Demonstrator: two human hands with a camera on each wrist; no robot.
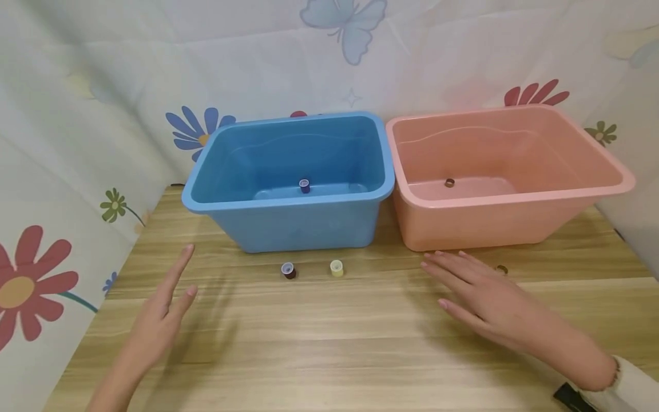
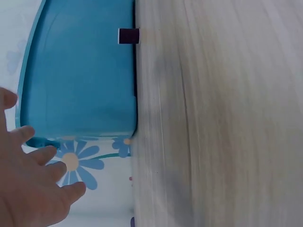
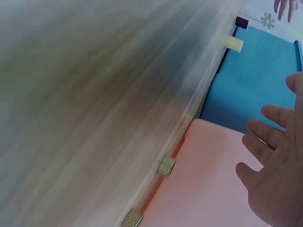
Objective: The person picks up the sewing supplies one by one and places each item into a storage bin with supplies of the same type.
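Observation:
Both hands are empty, fingers spread above the table. In the head view my left hand (image 1: 153, 327) is left of a dark cap (image 1: 289, 271), in front of the blue bin (image 1: 296, 226); my right hand (image 1: 496, 306) hovers before the pink bin (image 1: 473, 220). A pale yellow cap (image 1: 337, 268) stands beside the dark one. One gold ring (image 1: 501, 269) shows just past my right hand. The right wrist view shows two patterned gold rings, an upper one (image 3: 166, 165) and a lower one (image 3: 132, 218), near the pink bin; my hand hides one from the head view.
The two bins stand side by side against a flowered curtain (image 1: 247, 68). Inside the blue bin lies a dark cap (image 1: 305, 185), inside the pink one a gold ring (image 1: 449, 182). A black object (image 1: 572, 397) lies at the table's front right.

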